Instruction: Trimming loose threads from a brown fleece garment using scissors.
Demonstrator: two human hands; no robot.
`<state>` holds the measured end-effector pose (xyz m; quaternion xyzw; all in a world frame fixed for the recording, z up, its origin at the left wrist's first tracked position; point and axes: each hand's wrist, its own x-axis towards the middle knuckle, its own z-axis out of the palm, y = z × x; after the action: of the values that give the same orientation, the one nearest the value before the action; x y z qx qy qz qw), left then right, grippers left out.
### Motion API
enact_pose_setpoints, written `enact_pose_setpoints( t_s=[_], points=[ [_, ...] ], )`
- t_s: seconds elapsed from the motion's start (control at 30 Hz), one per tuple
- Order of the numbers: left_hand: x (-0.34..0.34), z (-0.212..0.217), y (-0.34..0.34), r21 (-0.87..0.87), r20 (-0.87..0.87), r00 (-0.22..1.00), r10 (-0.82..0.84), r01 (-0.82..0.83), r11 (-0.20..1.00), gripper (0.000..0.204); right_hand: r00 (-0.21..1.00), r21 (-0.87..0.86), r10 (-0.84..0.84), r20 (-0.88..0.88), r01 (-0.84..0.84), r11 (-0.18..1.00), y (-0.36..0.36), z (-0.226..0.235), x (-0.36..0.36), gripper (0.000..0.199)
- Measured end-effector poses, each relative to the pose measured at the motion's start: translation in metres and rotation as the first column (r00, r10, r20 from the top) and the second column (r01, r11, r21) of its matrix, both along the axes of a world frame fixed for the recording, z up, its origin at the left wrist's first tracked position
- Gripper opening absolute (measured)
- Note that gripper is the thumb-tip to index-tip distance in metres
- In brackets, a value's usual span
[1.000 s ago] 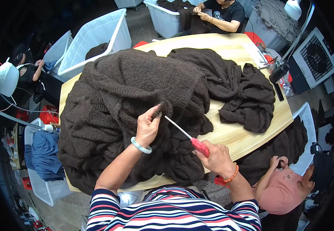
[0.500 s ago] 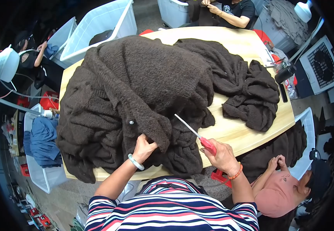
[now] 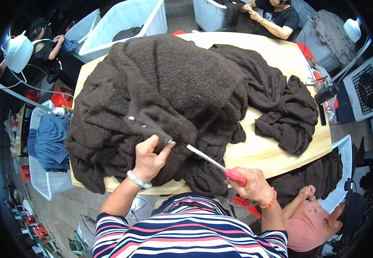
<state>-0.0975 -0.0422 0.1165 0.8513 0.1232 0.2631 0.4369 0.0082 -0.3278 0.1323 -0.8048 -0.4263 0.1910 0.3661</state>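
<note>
Dark brown knitwear point(image 3: 186, 77): heaped over the wooden counter point(image 3: 259, 159); three shiny studs point(image 3: 131, 118) visible near the left hand point(image 3: 150, 159). Left hand: fingers nearly closed, pinching a fold beside one stud. Right hand point(image 3: 253, 185): fingers wrapped round a red-handled tool point(image 3: 235, 176), metal shaft slanting toward the left hand; whether its tip touches the knitwear cannot be told.

Brown knitwear point(image 3: 182, 77) lies heaped across a pale wooden bench point(image 3: 255, 152) in a garment workshop, with large plastic bins point(image 3: 154, 23) standing around it, one loaded with blue cloth point(image 3: 51, 142). White lamps point(image 3: 17, 53) flank the bench at left and right, and three other people point(image 3: 281, 23) are stationed about the gray floor point(image 3: 87, 200), amid more piled fabric point(image 3: 332, 34).
</note>
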Motion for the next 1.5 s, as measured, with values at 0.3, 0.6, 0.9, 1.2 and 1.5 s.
enact_pose_setpoints(
  t_s=[0.3,0.6,0.9,1.2,1.5],
  points=[
    [0.008,-0.04,-0.007,-0.404,-0.086,0.996,0.029,-0.062,0.913,0.006,0.992,-0.182,0.123,-0.039,-0.128,0.975,0.002,0.003,-0.008,0.023],
    [0.017,-0.061,-0.012,-0.94,-0.056,0.976,0.21,-0.122,0.319,0.018,0.971,-0.318,0.232,-0.063,-0.24,0.917,0.008,-0.003,-0.014,0.022],
    [-0.009,-0.09,-0.03,-0.596,-0.061,0.977,0.205,-0.2,0.778,0.017,0.98,-0.341,0.19,-0.054,-0.197,0.919,0.006,-0.002,-0.007,0.023],
    [-0.032,-0.106,-0.022,-0.1,-0.104,0.991,0.079,-0.089,0.991,0.011,0.992,-0.308,0.116,0.039,-0.098,0.946,0.014,0.0,0.0,0.022],
    [-0.032,-0.094,-0.005,0.529,-0.013,0.998,-0.059,0.057,0.846,0.02,0.978,-0.409,0.21,0.002,-0.191,0.892,0.019,-0.006,0.001,0.023]
  ],
)
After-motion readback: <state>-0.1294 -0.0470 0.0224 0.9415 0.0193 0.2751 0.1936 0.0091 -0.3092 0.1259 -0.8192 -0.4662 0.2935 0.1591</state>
